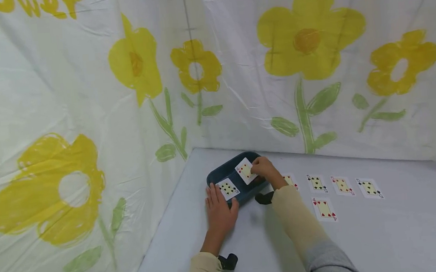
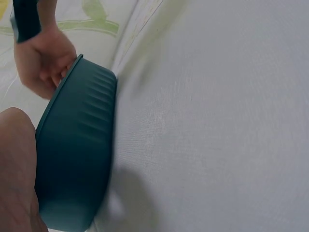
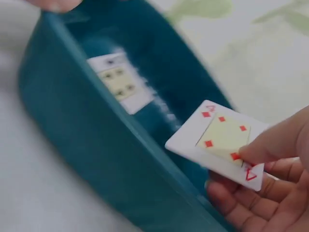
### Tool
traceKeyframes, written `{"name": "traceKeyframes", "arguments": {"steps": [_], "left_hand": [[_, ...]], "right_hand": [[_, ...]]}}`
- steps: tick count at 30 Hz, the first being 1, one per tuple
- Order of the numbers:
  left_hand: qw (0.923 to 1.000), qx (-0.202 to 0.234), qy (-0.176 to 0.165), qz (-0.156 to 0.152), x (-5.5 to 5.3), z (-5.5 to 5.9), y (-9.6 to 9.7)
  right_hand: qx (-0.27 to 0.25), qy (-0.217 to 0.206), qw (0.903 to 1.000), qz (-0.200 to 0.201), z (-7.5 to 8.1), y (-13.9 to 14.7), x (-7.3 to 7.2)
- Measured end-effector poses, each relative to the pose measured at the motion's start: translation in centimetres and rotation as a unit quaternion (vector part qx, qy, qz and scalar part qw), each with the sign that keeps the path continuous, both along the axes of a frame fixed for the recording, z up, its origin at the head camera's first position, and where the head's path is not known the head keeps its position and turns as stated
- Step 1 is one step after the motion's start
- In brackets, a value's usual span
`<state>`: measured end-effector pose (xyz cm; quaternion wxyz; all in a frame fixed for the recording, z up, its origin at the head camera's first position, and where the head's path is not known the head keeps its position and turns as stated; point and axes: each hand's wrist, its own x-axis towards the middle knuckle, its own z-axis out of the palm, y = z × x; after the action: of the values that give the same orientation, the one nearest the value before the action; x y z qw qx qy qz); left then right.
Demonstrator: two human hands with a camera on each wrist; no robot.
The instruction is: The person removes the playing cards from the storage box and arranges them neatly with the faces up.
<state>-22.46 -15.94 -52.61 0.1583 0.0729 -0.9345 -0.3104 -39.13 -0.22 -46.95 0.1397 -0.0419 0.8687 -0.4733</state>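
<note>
A dark teal tray (image 1: 221, 171) sits near the table's back left corner. My right hand (image 1: 263, 167) pinches a four of diamonds (image 3: 224, 130) between thumb and fingers, tilted over the tray's right part. Inside, at the left end, a black-suited card (image 1: 227, 189) lies face up; its pips are blurred in the right wrist view. My left hand (image 1: 221, 209) rests against the tray's near left corner, fingers extended along the rim and thumb spread to the front side.
Right of the tray lie face-up cards: two black fives (image 1: 316, 183) (image 1: 369, 188), a five of diamonds (image 1: 342, 185) and, nearer me, a four of hearts (image 1: 324, 209). My right arm partly covers another red card (image 1: 290, 180). A flower-printed curtain (image 1: 239, 108) borders the table.
</note>
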Motion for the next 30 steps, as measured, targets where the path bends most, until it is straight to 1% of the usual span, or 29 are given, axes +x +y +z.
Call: {"name": "traceKeyframes", "arguments": {"steps": [3,6,9,12,14,17,22,25,27,30], "left_hand": [[1.0000,-0.001,0.001,-0.005,0.0,-0.1,0.0],[0.9999,-0.003,-0.001,-0.010,0.0,-0.2,-0.1],[0.9999,-0.005,0.003,-0.010,-0.1,-0.3,-0.3],[0.9999,-0.007,0.006,-0.007,-0.2,-0.5,-0.3],[0.9999,-0.008,0.003,-0.006,-0.2,-0.5,-0.2],[0.9999,-0.006,-0.002,-0.008,-0.2,-0.5,-0.1],[1.0000,-0.003,0.001,-0.007,-0.2,-0.3,-0.2],[1.0000,-0.001,0.001,-0.004,-0.2,-0.4,-0.2],[1.0000,0.002,0.003,-0.003,-0.3,-0.4,-0.1],[1.0000,0.004,0.006,-0.003,-0.3,-0.6,0.0]], "right_hand": [[-0.083,-0.010,0.9957,-0.042,0.6,2.2,0.7],[-0.141,-0.006,0.9857,-0.091,0.9,4.9,1.6],[-0.174,0.014,0.9745,-0.141,0.9,7.8,2.9],[-0.188,0.037,0.9630,-0.189,0.4,10.7,4.5],[-0.181,0.047,0.9580,-0.218,-0.1,12.6,5.5],[-0.153,0.047,0.9557,-0.247,-0.9,15.6,6.8],[-0.072,0.032,0.9564,-0.281,-2.1,19.9,8.6],[-0.020,0.024,0.9534,-0.300,-3.1,21.9,9.4],[0.010,0.015,0.9521,-0.305,-3.6,23.0,9.9],[0.052,0.005,0.9535,-0.297,-4.4,24.4,10.6]]}}
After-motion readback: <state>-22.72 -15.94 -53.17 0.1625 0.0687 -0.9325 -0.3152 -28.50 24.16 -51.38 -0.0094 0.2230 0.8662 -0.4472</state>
